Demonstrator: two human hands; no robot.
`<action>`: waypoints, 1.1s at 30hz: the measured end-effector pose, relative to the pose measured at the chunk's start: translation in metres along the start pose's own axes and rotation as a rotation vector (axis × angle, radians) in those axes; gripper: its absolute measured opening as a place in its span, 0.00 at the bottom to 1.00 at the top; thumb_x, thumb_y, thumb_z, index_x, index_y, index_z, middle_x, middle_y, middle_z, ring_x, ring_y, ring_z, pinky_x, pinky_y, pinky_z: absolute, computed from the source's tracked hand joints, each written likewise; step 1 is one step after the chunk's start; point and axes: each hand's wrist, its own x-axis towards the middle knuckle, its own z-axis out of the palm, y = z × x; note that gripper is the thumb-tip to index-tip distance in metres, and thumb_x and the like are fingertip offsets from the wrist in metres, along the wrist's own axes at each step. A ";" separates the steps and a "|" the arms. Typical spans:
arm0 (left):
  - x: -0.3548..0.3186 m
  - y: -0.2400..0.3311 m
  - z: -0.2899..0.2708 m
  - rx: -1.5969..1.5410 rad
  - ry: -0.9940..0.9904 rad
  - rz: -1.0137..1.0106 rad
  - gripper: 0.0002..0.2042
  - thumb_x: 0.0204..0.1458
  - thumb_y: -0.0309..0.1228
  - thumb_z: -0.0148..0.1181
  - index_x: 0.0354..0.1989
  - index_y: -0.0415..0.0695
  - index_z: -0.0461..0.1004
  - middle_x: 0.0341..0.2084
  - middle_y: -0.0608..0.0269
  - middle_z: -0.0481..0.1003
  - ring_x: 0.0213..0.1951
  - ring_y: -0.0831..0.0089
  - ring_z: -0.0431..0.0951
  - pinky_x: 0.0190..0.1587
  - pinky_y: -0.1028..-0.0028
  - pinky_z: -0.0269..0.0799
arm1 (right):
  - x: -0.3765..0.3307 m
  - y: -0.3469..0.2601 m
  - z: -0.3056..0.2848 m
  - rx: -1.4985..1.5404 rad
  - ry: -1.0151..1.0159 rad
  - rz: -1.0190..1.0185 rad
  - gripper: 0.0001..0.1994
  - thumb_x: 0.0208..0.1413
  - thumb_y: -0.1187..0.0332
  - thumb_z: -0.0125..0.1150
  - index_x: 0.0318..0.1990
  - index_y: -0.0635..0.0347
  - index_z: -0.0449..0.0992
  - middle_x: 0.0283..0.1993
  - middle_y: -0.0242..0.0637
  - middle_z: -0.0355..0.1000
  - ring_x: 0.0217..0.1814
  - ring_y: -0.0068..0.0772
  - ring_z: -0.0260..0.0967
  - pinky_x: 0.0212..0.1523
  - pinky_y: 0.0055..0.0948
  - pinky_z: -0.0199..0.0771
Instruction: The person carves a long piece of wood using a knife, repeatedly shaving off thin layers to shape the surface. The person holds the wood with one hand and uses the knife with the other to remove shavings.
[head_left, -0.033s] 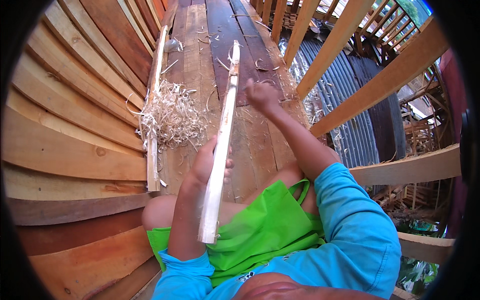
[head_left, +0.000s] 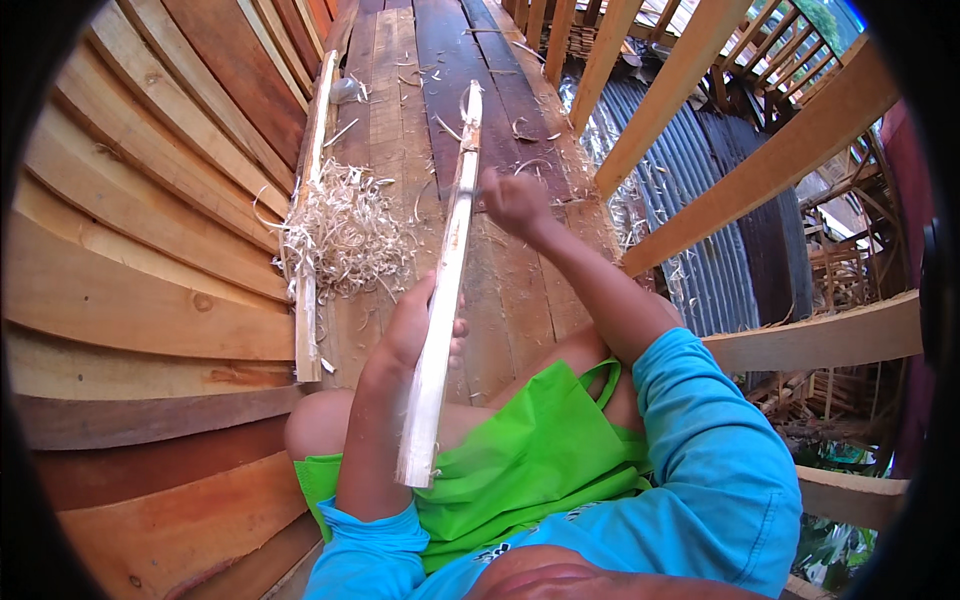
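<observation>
A long pale strip of split wood or bamboo (head_left: 447, 290) slants from my lap up over the floorboards, its far end brownish and partly peeled. My left hand (head_left: 410, 325) is closed around its middle from below, with fingertips showing on the right side. Beside the upper part of the strip is my right hand (head_left: 518, 203), curled into a fist and slightly blurred. A thin dark blade, apparently a knife (head_left: 467, 191), sticks out from this fist against the strip; its handle is hidden. A loose curl of shaving (head_left: 465, 100) hangs at the strip's far tip.
A heap of curly shavings (head_left: 350, 230) lies left, against a pale wooden strip (head_left: 306, 330) along the plank wall (head_left: 150, 280). Wooden railing slats (head_left: 670, 90) stand on the right, with a corrugated metal roof (head_left: 690, 230) beyond. Scattered shavings dot the floorboards (head_left: 390, 100).
My right hand has shifted slightly left, closer to the strip, and the dark blade now shows against it. My left hand and the strip stay almost in place.
</observation>
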 end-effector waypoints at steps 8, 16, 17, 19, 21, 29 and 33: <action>0.013 0.012 -0.015 -0.285 -0.307 -0.099 0.24 0.59 0.58 0.38 0.36 0.48 0.65 0.17 0.70 0.60 0.13 0.77 0.59 0.15 0.76 0.58 | -0.002 -0.026 -0.006 0.099 -0.186 0.140 0.28 0.61 0.59 0.36 0.15 0.63 0.74 0.13 0.55 0.66 0.19 0.59 0.69 0.28 0.51 0.71; 0.016 0.010 -0.021 -0.567 -0.481 -0.185 0.24 0.59 0.60 0.38 0.36 0.49 0.65 0.17 0.70 0.60 0.15 0.77 0.59 0.16 0.75 0.58 | -0.007 -0.032 -0.007 0.034 -0.080 0.138 0.27 0.60 0.58 0.37 0.18 0.66 0.75 0.18 0.56 0.70 0.22 0.58 0.72 0.29 0.51 0.73; 0.014 0.010 -0.024 -0.502 -0.445 -0.149 0.24 0.59 0.59 0.38 0.36 0.49 0.65 0.17 0.70 0.60 0.15 0.77 0.59 0.16 0.75 0.58 | -0.012 -0.048 -0.009 0.048 -0.127 0.162 0.27 0.60 0.58 0.37 0.19 0.67 0.76 0.19 0.56 0.70 0.22 0.57 0.72 0.29 0.51 0.73; 0.010 0.005 -0.026 -0.367 -0.379 -0.092 0.24 0.59 0.59 0.38 0.36 0.49 0.65 0.17 0.70 0.59 0.15 0.77 0.58 0.15 0.75 0.58 | -0.015 -0.060 -0.011 0.002 -0.254 0.078 0.26 0.61 0.58 0.36 0.22 0.68 0.76 0.22 0.56 0.72 0.24 0.58 0.73 0.32 0.51 0.74; 0.014 0.003 -0.018 -0.281 -0.305 -0.125 0.24 0.59 0.59 0.37 0.36 0.49 0.65 0.17 0.69 0.60 0.14 0.77 0.58 0.15 0.74 0.58 | -0.007 -0.024 0.004 -0.072 -0.105 0.065 0.26 0.61 0.58 0.36 0.23 0.68 0.76 0.22 0.56 0.73 0.25 0.58 0.73 0.34 0.52 0.75; 0.007 0.002 -0.018 -0.204 -0.231 -0.074 0.25 0.59 0.59 0.35 0.37 0.48 0.64 0.18 0.68 0.60 0.14 0.76 0.59 0.15 0.74 0.57 | -0.007 -0.034 -0.007 -0.069 -0.287 -0.033 0.27 0.61 0.57 0.34 0.19 0.66 0.75 0.20 0.54 0.72 0.24 0.57 0.73 0.31 0.53 0.73; 0.018 0.002 -0.011 -0.100 -0.151 -0.030 0.25 0.59 0.60 0.35 0.38 0.49 0.65 0.18 0.67 0.61 0.15 0.76 0.59 0.16 0.74 0.57 | 0.010 0.006 0.009 0.031 0.071 0.171 0.30 0.63 0.56 0.31 0.12 0.61 0.69 0.10 0.44 0.65 0.11 0.45 0.62 0.18 0.46 0.65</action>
